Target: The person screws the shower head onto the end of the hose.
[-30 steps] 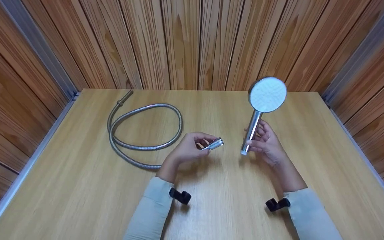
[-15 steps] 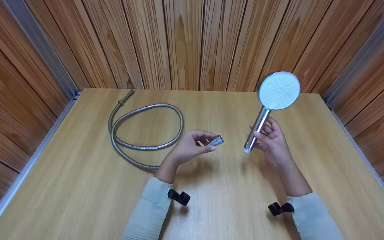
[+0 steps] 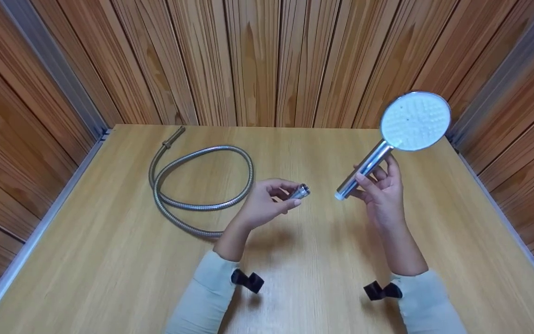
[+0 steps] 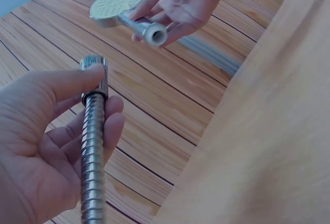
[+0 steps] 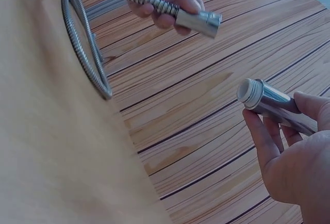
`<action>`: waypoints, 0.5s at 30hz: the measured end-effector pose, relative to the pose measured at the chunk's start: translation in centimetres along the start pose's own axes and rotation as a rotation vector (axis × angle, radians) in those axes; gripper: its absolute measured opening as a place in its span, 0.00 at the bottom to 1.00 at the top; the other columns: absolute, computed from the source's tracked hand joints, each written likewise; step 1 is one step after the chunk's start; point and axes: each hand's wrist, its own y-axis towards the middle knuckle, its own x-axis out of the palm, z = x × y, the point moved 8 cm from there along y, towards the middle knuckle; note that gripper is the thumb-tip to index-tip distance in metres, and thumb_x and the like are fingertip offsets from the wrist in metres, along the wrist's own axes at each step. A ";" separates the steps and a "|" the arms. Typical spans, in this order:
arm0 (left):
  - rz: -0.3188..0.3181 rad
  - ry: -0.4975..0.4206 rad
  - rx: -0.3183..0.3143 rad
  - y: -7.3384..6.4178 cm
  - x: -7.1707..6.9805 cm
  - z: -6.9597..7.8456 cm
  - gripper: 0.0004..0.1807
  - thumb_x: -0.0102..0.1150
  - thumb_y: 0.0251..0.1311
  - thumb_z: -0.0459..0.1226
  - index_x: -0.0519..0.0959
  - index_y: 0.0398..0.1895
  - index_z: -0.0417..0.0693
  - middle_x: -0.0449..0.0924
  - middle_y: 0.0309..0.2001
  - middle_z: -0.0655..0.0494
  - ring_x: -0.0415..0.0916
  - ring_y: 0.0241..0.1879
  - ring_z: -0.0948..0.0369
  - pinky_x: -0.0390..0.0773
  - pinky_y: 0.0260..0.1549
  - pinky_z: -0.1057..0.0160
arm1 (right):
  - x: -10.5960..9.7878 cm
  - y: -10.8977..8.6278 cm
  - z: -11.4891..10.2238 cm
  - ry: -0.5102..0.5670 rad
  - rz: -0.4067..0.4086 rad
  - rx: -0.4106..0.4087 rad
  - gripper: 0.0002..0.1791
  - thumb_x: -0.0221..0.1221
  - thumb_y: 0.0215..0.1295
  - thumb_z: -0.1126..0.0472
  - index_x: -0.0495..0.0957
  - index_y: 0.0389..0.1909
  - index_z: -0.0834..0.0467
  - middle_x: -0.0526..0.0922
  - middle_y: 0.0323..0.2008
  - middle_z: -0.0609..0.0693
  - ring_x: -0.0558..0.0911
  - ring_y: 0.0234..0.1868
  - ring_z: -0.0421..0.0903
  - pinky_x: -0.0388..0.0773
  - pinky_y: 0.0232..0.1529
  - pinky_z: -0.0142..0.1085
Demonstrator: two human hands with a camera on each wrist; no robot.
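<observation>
I find left fingers (image 4: 114,126) pinching the hose nut (image 3: 301,190), right fingers (image 5: 263,144) curled round the shower-head handle (image 3: 369,165), both apart above the bench (image 3: 313,283); I advise squaring them up before threading

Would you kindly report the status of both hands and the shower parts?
Left hand gripping metal hose by its end connector. Right hand holding shower head by its handle. Parts apart, nothing seen between them.
</observation>
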 end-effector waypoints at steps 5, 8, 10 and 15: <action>0.053 0.051 -0.010 0.3 0.1 0.3 0.16 0.70 0.56 0.36 0.84 0.49 0.48 0.83 0.43 0.56 0.79 0.37 0.57 0.81 0.30 0.63 | 1.3 0.2 0.1 -0.005 0.010 -0.043 0.38 0.55 0.65 0.77 0.56 0.72 0.51 0.78 0.48 0.57 0.81 0.46 0.50 0.84 0.35 0.44; 0.077 0.086 -0.016 0.5 0.2 0.3 0.16 0.70 0.56 0.37 0.85 0.49 0.49 0.83 0.43 0.57 0.79 0.37 0.59 0.81 0.32 0.63 | 1.8 0.3 0.2 -0.001 0.033 -0.066 0.38 0.55 0.65 0.76 0.55 0.73 0.51 0.77 0.49 0.58 0.81 0.45 0.50 0.84 0.35 0.44; 0.092 0.102 -0.015 0.5 0.3 0.4 0.15 0.70 0.56 0.37 0.85 0.48 0.50 0.83 0.42 0.58 0.78 0.37 0.59 0.80 0.32 0.63 | 2.0 0.4 0.3 0.020 0.055 -0.074 0.39 0.56 0.66 0.75 0.55 0.73 0.50 0.76 0.48 0.58 0.81 0.45 0.49 0.84 0.35 0.45; 0.112 0.118 -0.001 0.4 0.6 0.5 0.16 0.71 0.56 0.37 0.85 0.49 0.52 0.82 0.42 0.59 0.78 0.38 0.60 0.81 0.33 0.63 | 1.9 0.5 0.6 0.123 0.121 -0.086 0.37 0.55 0.68 0.72 0.55 0.73 0.49 0.75 0.45 0.56 0.81 0.41 0.48 0.84 0.32 0.46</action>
